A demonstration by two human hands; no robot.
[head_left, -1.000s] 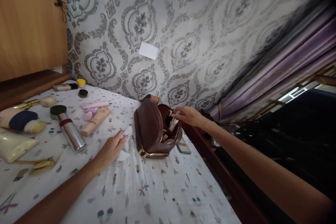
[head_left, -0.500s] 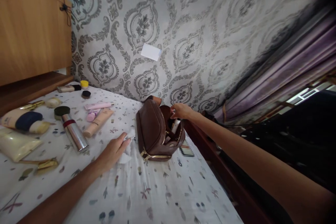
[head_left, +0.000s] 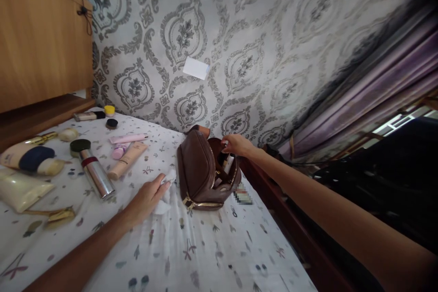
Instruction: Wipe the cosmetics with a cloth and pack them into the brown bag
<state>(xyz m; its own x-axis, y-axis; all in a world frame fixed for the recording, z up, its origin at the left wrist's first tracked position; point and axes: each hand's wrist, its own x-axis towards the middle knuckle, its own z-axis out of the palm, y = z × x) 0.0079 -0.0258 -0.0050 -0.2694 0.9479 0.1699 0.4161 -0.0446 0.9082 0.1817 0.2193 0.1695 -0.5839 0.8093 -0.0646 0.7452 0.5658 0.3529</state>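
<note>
Here, left fingers [head_left: 159, 179] pinch tissue [head_left: 162, 209]; right fingers [head_left: 228, 138] sit narrow at the bag [head_left: 194, 166], grip unclear.

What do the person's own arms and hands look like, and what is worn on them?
The left arm and right arm are bare, with no sleeve, watch or bracelet showing. The left hand and right hand wear no gloves; rings cannot be made out.

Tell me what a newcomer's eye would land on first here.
Probably the open brown bag, mid-picture on the printed cloth, with the right hand at its opening. Left of it, the left hand holds a white, tissue-like piece; farther left lies a shiny silver container. Behind, the boldly patterned grey wall spans the upper picture.
</note>
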